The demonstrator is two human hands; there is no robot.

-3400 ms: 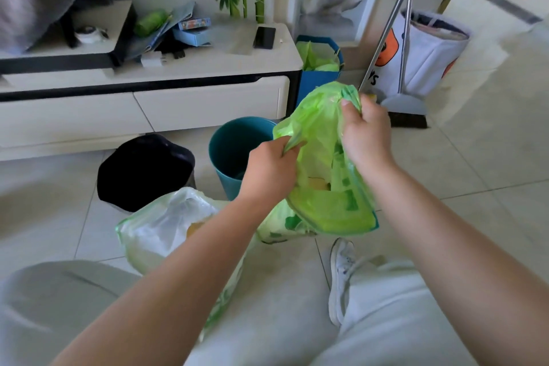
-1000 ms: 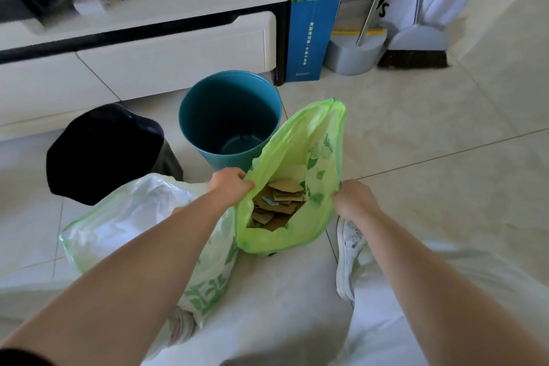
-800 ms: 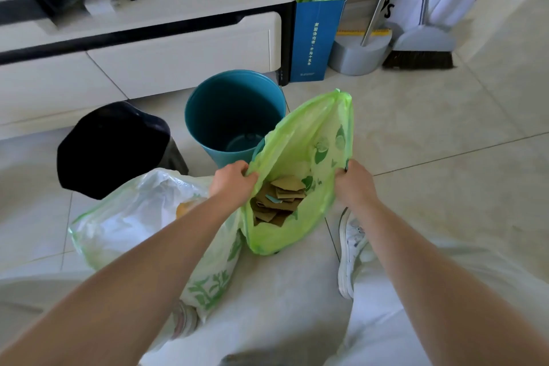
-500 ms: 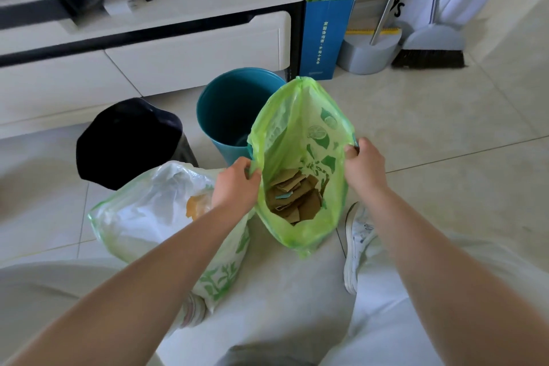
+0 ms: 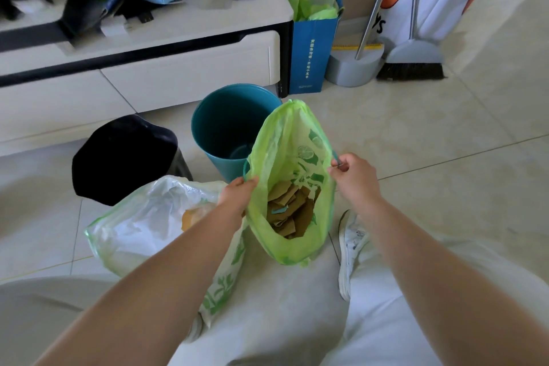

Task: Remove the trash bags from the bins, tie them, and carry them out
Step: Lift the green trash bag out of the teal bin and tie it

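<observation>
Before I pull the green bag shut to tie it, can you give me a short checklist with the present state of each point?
1. Left hand has a grip on the rim of the green bag: ok.
2. Right hand pinches the opposite rim: ok.
3. Cardboard scraps sit low inside, below the rim: ok.
4. Bag is out of the teal bin: ok.
5. Bag mouth is closed: not ok, it is wide open.
6. Holes in the bag bottom: cannot tell.
</observation>
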